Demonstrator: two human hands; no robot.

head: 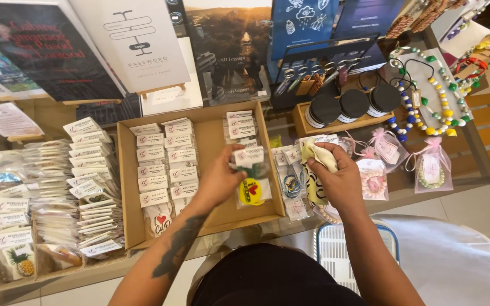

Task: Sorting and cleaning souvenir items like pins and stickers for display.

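My left hand (220, 182) holds a small clear packet (252, 181) with a white header card and a yellow charm, over the right part of an open cardboard box (210, 135). My right hand (341, 182) is closed on a crumpled cream cloth (315, 170) with dark markings, just right of the box. Rows of similar carded packets (163, 164) fill the box's left side, and a short stack (241, 127) lies at its back right.
A woven tray (46, 187) of more packets sits at left. Upright books (137, 42) stand behind. Three black-lidded jars (351, 106) sit in a wooden holder, beaded necklaces (435, 99) and pink gift pouches (431, 164) at right. A white stool (338, 249) stands below.
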